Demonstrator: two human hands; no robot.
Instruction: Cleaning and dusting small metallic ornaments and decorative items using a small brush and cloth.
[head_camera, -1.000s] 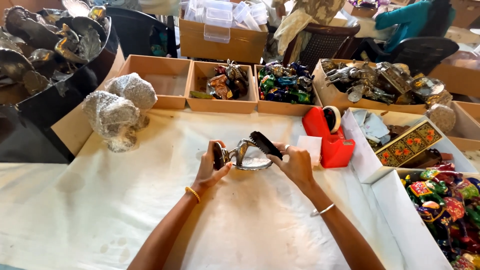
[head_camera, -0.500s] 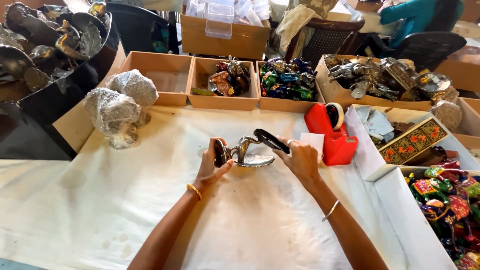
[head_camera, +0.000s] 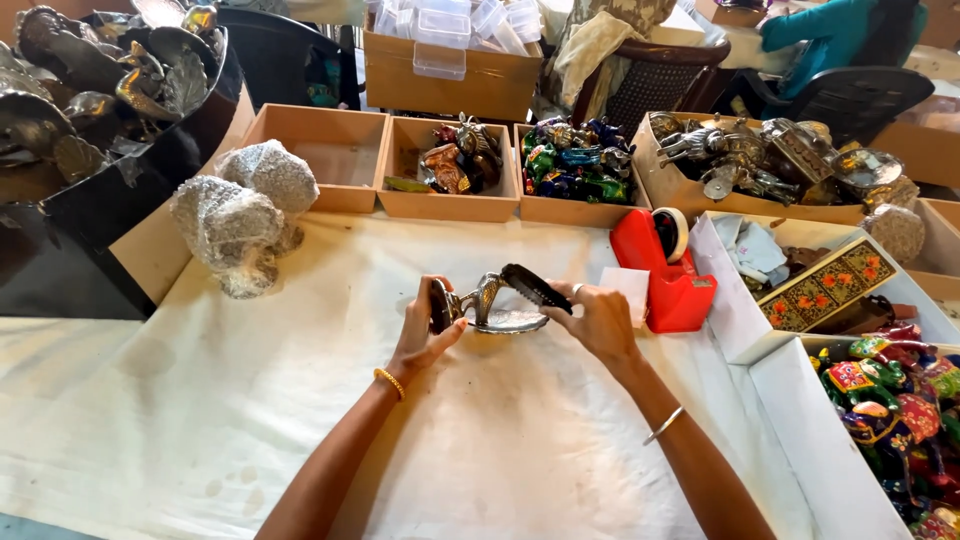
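A small silver metal ornament (head_camera: 492, 305) with a curved neck and a shallow dish is held above the white cloth (head_camera: 300, 400) near the table's middle. My left hand (head_camera: 425, 335) grips its dark rounded left end. My right hand (head_camera: 598, 322) grips its right side, where a dark ribbed piece (head_camera: 535, 286) sticks up and to the left. Both hands touch the ornament, and both wrists wear thin bangles.
A red tape dispenser (head_camera: 668, 270) stands right of my hands. Two wrapped bundles (head_camera: 240, 215) lie at the left. Open wooden trays (head_camera: 450, 170) of painted and metal figurines line the back. A black bin (head_camera: 100, 200) of metalware sits far left. White boxes (head_camera: 800, 400) hold coloured figurines at right.
The ornament and both hands have stayed almost in place. My right hand has shifted slightly on the ribbed piece; the view has tilted a little.
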